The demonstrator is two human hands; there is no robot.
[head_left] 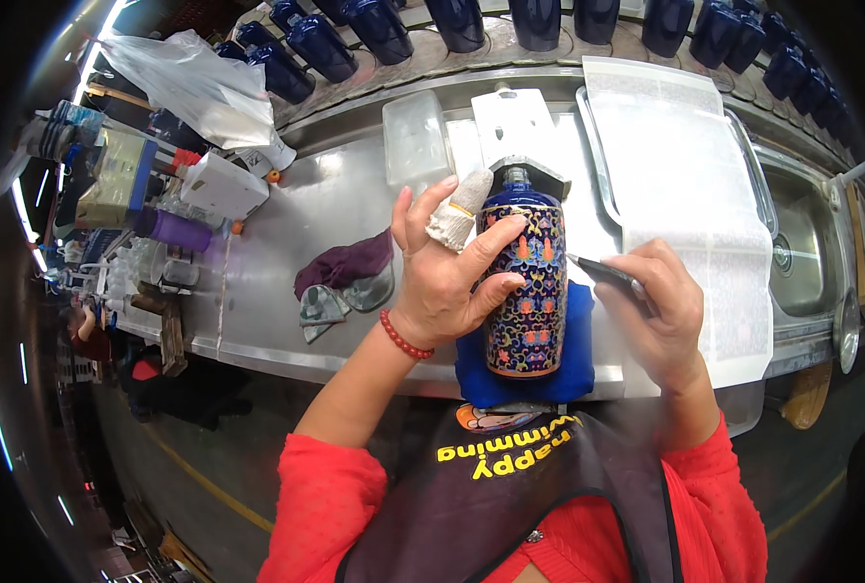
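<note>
A dark blue bottle [527, 330] with colourful floral decoration lies on the bench, its neck pointing away from me. Beneath its base is a blue cloth pad [576, 350], and its neck meets a metal bracket [539, 175]. My left hand [442, 282] lies over the bottle's left side, thumb and forefinger stretched across the pattern, other fingers spread. One of those fingers wears a pale cloth cover [452, 222]. Between the fingers of my right hand [661, 296] is a slim dark pointed tool [597, 267], its tip close to the bottle's right side. Its exact kind is unclear.
Blue bottles [379, 29] line a curved conveyor at the back. To the right are paper sheets [695, 214] over a tray, and a sink [801, 253]. Purple and grey cloths [345, 267], a clear plastic box [416, 141] and a white box [223, 187] stand leftward.
</note>
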